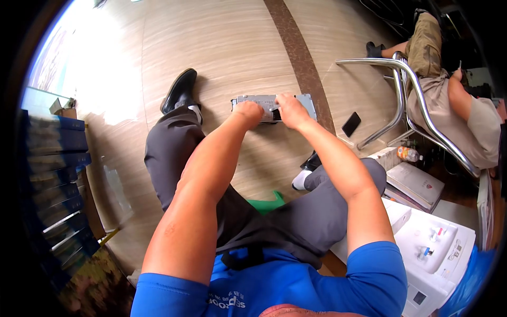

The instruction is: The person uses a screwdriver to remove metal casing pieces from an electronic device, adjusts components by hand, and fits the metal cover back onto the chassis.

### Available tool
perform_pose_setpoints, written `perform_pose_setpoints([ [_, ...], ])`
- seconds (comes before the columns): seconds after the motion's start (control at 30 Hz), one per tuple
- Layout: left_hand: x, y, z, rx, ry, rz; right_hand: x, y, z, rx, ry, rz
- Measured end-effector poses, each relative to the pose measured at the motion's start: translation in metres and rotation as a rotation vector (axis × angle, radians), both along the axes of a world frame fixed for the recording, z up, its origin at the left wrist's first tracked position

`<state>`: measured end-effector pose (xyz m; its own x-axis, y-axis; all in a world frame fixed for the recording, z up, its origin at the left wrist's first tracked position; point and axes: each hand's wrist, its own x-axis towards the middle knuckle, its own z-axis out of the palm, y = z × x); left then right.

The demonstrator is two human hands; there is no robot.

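A grey metal box-shaped device [306, 101] with a dark front edge stands over the tiled floor, between and ahead of my feet. My left hand [249, 113] is at its left part, with the fingers curled in and their tips hidden. On the right part of the device, my right hand [291, 111] has its fingers bent together around a small thing near a dark opening; what it is I cannot make out. The two hands are a short way apart.
A black phone [351, 124] lies on the floor at the right, near a metal-framed chair [417, 90]. A seated person [428, 53] is beyond it. A white water dispenser [438, 264], a bottle [409, 154] and books [414, 185] are at my right; stacked blue boxes [58, 153] stand left.
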<state>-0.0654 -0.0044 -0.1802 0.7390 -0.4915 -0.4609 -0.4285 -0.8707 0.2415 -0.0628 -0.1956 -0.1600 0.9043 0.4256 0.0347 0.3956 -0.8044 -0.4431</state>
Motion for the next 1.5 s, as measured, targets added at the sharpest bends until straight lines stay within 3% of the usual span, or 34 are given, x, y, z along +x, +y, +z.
perform_pose_setpoints([
  [0.07,0.005,-0.004,-0.011,-0.098,-0.057,0.045,-0.008,0.007,0.009,-0.112,0.042,0.045],
  [0.17,0.013,-0.011,-0.014,-0.229,-0.060,0.093,-0.013,0.007,0.007,-0.068,0.030,0.093],
  [0.23,0.024,-0.019,-0.032,-0.221,-0.089,0.005,-0.009,0.004,-0.008,0.002,-0.025,0.125],
  [0.37,0.024,-0.031,-0.017,-0.259,-0.035,0.084,-0.016,0.011,0.008,-0.004,-0.032,0.042],
  [0.43,0.021,-0.035,-0.010,-0.303,0.006,0.130,-0.016,0.015,0.023,-0.208,0.155,-0.110],
  [0.53,0.025,-0.047,-0.008,-0.171,0.111,0.144,-0.014,0.015,0.045,-0.364,0.269,-0.083],
  [0.63,0.017,-0.052,-0.002,-0.217,0.114,0.315,-0.016,0.011,0.029,-0.241,0.158,-0.067],
  [0.83,0.019,-0.060,-0.020,-0.183,0.047,0.299,-0.017,0.000,0.016,-0.101,0.019,-0.009],
  [1.17,0.014,-0.059,-0.018,-0.281,0.033,0.339,-0.021,0.002,0.027,-0.167,0.151,-0.165],
  [1.27,0.023,-0.059,-0.053,-0.244,-0.008,0.258,-0.018,0.000,0.009,-0.144,0.109,-0.127],
  [1.5,0.022,-0.057,-0.034,-0.234,0.063,0.211,-0.016,-0.001,0.015,-0.065,0.081,-0.102],
])
